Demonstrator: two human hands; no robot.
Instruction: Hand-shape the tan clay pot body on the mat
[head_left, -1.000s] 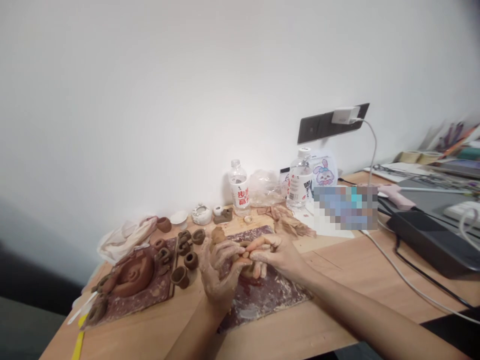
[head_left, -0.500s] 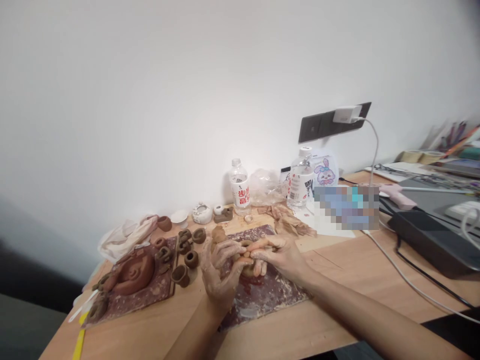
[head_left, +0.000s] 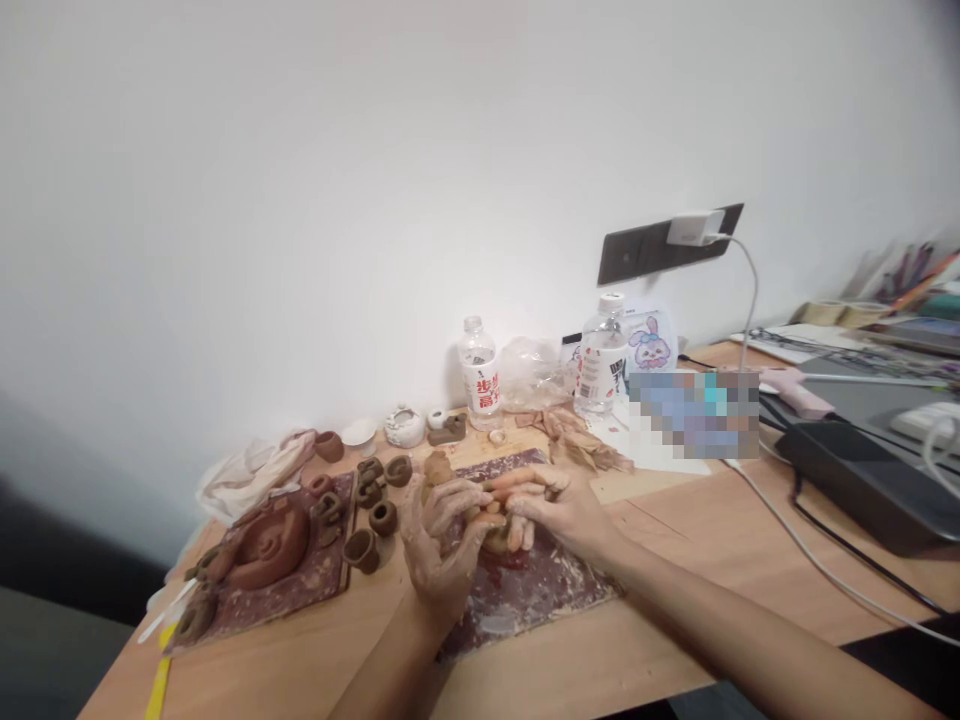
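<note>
Over a dark red, clay-smeared board, both hands meet at a small rounded brown clay piece, mostly hidden by the fingers. My left hand, coated in pale clay, curls round its left side with thumb and fingers at the rim. From the right, my right hand bends its fingers onto the piece, its fingertips close to those of the left. A lump of tan clay lies just behind my left hand. Small clay pots, among them a brown cup, stand to the left.
Further left, another board carries a round reddish clay form. Along the wall are a white cloth, a white pot, and two plastic bottles. Crumpled brown sheeting lies behind; a black box and cables sit right.
My right hand's fingers have shifted slightly at the clay piece, showing a little more of its side. My left hand stays nearly in place.
</note>
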